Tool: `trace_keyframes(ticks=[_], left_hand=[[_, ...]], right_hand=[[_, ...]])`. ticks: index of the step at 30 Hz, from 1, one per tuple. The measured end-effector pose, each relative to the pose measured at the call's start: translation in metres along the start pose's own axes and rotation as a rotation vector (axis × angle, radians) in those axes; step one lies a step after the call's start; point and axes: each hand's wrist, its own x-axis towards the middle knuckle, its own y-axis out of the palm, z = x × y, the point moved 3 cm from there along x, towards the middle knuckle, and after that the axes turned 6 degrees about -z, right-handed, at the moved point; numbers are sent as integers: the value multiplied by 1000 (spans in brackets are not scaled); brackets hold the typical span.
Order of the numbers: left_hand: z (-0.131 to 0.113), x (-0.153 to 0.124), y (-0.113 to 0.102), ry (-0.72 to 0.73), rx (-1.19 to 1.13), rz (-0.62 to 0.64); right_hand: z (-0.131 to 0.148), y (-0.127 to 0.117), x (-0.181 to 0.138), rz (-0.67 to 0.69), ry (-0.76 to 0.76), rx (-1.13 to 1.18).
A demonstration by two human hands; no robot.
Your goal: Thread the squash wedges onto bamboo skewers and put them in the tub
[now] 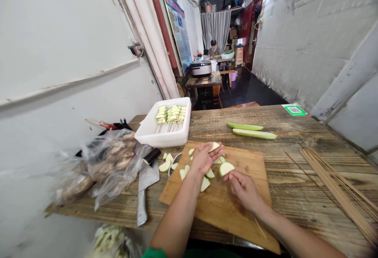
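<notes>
My left hand (203, 158) is turned palm up over the cutting board (233, 210), with a half-round slice of pale green squash (214, 146) held at its fingers. Low over the board, my right hand (243, 189) pinches a thin wooden skewer (260, 227), whose lower end sticks out below the hand. Another half-round squash slice (226, 169) is threaded on this skewer, just past my right fingertips. Several more cut slices (205, 184) lie on the board under and around my left hand, partly hidden by it.
A white tray (162, 140) of skewered slices stands behind the board. To the left lie a cleaver (142, 206) and bagged mushrooms (118, 155). Two long squash pieces (254, 133) lie behind right, and bamboo skewers (339, 191) at right. A person (215, 49) sits far back.
</notes>
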Motion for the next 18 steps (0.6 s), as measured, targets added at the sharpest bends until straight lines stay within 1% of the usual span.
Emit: trace_keyframes(ticks=[2,6,8,15,18], left_hand=[[-1,-1,2,-42,-42,16],[-2,-4,9,-129,-141,86],[-2,-5,11,-114,-140,101],[6,-6,14,-72,-153,78],[8,-5,14,-15,-166,56]], right_hand=[[2,-2,1,-23,-25,-52],[8,-4,1,-76,-118,-152],[8,-4,1,-82,-148,-186],[8,-1,0,-101,-212,-260],[9,0,-1,-118,-217,-271]])
